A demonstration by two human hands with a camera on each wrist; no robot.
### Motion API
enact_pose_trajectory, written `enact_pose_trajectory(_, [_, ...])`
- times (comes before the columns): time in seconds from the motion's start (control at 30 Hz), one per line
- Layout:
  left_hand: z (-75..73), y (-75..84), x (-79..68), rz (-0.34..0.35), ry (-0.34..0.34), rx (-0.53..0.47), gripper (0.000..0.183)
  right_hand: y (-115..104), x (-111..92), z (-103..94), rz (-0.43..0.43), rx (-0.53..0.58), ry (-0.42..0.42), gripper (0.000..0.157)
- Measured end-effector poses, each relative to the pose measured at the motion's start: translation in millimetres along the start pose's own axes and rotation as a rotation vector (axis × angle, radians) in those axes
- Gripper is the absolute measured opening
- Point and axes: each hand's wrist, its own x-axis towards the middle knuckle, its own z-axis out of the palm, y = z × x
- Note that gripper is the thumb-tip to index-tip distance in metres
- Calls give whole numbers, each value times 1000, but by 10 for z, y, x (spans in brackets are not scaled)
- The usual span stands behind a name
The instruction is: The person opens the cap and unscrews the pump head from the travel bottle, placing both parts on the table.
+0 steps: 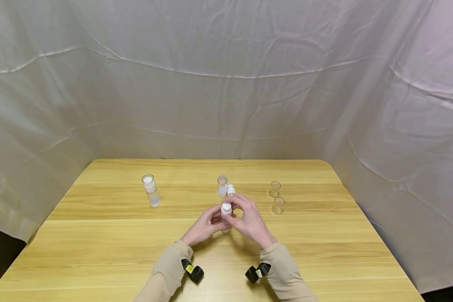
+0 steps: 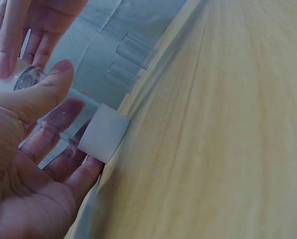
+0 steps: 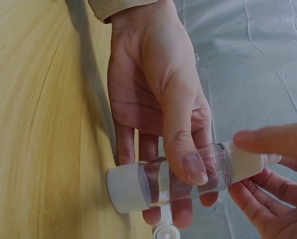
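Note:
Upright in front of me, a clear pump bottle with a white base [image 2: 104, 133] is between both hands. My left hand [image 1: 207, 226] grips its clear body [image 3: 158, 181], thumb on one side and fingers behind. With thumb and fingers, my right hand [image 1: 251, 220] pinches the white pump top [image 3: 244, 162] at the bottle's neck. In the head view the bottle's base shows just below the left fingers, close over the tabletop. Right behind the hands stand an open clear bottle [image 1: 222, 186] and a white pump piece [image 1: 230, 189], its lower part hidden by the right hand.
At the left stands another pump bottle [image 1: 152, 196] with a clear cap over its white top. Two clear caps [image 1: 274, 190] stand to the right on the wooden table [image 1: 98, 256]. Grey cloth [image 1: 219, 105] hangs behind and along both sides.

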Motion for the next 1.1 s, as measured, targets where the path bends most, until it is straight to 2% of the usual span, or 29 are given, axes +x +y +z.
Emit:
enact_pose_trajectory(0.13, [2, 10, -7, -3, -3, -2, 54, 7, 1, 4, -18, -25, -25, 34])
enact_pose_trajectory(0.3, [1, 0, -4, 23, -16, -8, 53, 8, -11, 32, 4, -45, -27, 48])
enact_pose_trajectory(0.47, [12, -1, 5, 25, -10, -25, 47, 3, -18, 72, 34, -32, 53, 51])
enact_pose_trajectory(0.57, [18, -2, 10, 11, -2, -30, 46, 17, -19, 94, -18, -41, 114, 46])
enact_pose_trajectory(0.67, [15, -9, 13, 2, -3, -28, 48, 27, -20, 98, -64, -43, 133, 41])
enact_pose_trajectory(0.87, [1, 7, 6, -3, -6, 1, 55, 22, -11, 57, -56, -3, 48, 37])
enact_pose_trajectory(1.0, [-1, 12, 1, 11, -10, -2, 55, 16, -13, 41, -51, -9, -8, 44])
enact_pose_trajectory(1.1, [1, 8, 0, 25, -18, -19, 53, 14, -20, 48, -32, -27, -11, 49])
